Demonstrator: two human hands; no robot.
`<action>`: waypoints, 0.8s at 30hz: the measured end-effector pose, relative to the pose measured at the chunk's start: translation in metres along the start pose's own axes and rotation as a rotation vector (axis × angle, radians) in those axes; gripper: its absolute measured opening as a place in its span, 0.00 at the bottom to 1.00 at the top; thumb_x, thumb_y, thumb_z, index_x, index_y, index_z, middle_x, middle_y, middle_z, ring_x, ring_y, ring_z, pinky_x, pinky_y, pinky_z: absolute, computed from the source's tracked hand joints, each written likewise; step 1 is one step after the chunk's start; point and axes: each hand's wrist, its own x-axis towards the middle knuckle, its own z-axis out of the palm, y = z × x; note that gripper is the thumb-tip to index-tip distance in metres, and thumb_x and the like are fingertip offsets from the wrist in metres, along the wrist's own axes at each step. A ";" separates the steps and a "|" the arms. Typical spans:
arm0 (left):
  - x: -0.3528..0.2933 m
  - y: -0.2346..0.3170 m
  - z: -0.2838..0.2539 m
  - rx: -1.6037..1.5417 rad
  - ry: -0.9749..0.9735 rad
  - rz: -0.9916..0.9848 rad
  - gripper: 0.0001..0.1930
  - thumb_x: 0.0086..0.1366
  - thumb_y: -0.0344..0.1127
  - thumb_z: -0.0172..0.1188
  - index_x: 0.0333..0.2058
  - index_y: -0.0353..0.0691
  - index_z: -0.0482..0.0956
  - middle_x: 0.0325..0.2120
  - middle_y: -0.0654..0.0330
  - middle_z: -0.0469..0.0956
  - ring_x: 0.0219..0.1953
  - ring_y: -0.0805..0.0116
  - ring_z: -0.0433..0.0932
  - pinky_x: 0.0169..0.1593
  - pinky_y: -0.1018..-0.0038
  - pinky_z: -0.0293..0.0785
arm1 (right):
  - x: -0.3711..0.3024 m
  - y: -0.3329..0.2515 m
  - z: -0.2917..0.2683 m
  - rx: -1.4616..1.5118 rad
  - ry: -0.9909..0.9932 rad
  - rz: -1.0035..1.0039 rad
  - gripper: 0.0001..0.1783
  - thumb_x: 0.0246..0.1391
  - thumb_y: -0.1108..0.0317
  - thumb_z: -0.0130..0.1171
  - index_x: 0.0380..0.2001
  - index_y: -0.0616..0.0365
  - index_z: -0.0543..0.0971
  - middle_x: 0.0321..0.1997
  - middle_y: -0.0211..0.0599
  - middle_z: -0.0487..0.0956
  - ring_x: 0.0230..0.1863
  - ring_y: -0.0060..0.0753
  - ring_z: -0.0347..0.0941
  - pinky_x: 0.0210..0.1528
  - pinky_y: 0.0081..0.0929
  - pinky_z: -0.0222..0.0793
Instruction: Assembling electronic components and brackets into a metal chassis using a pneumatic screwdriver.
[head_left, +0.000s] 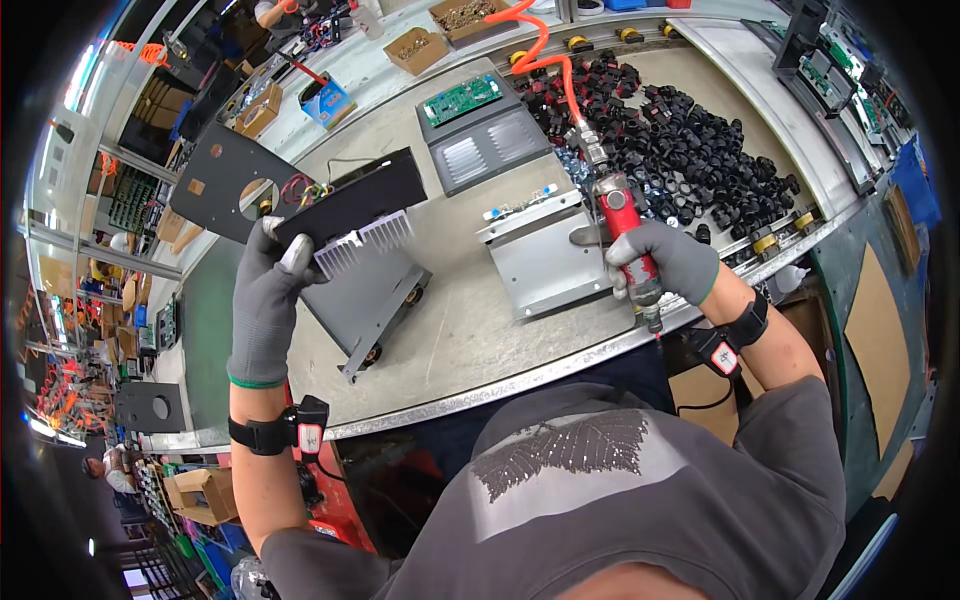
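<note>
My gloved left hand (268, 290) is closed on the near left end of a black panel (375, 190). A finned silver heat sink (370, 243) shows along its lower side, and coloured wires (303, 190) come out behind it. Beneath lies a grey sheet-metal part (365, 305) with round black fittings along one edge. Wrapped round a red air screwdriver (618, 205) is my gloved right hand (668, 262); the tool's tip points down toward the bench's front edge. An orange coiled hose (568, 85) runs up from it. Left of the tool rests a silver metal bracket (540, 265).
A grey vented panel (495, 165) with a green circuit board (462, 100) on it lies farther back. Several small black parts (690, 140) are heaped at the right. Another grey panel (220, 180) leans at the left. Small cardboard boxes (415, 52) stand along the back.
</note>
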 end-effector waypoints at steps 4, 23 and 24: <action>-0.006 -0.012 0.003 -0.126 -0.051 0.077 0.15 0.64 0.36 0.63 0.44 0.41 0.70 0.39 0.65 0.75 0.39 0.78 0.74 0.43 0.79 0.72 | -0.017 -0.002 -0.002 -0.041 0.100 -0.068 0.32 0.46 0.68 0.59 0.57 0.68 0.71 0.29 0.31 0.75 0.25 0.25 0.75 0.32 0.24 0.76; -0.120 -0.148 0.096 -0.875 -0.169 -0.232 0.42 0.61 0.46 0.65 0.67 0.39 0.53 0.64 0.54 0.62 0.66 0.54 0.62 0.70 0.53 0.54 | -0.048 0.005 -0.029 -0.024 0.279 -0.216 0.31 0.45 0.66 0.59 0.56 0.64 0.73 0.28 0.32 0.76 0.24 0.22 0.73 0.28 0.20 0.73; -0.116 -0.154 0.098 -0.871 -0.200 -0.214 0.41 0.62 0.45 0.64 0.67 0.38 0.53 0.63 0.54 0.62 0.66 0.55 0.61 0.70 0.54 0.56 | -0.047 0.006 -0.029 -0.028 0.275 -0.211 0.31 0.45 0.66 0.59 0.56 0.64 0.73 0.28 0.32 0.76 0.24 0.22 0.73 0.28 0.20 0.73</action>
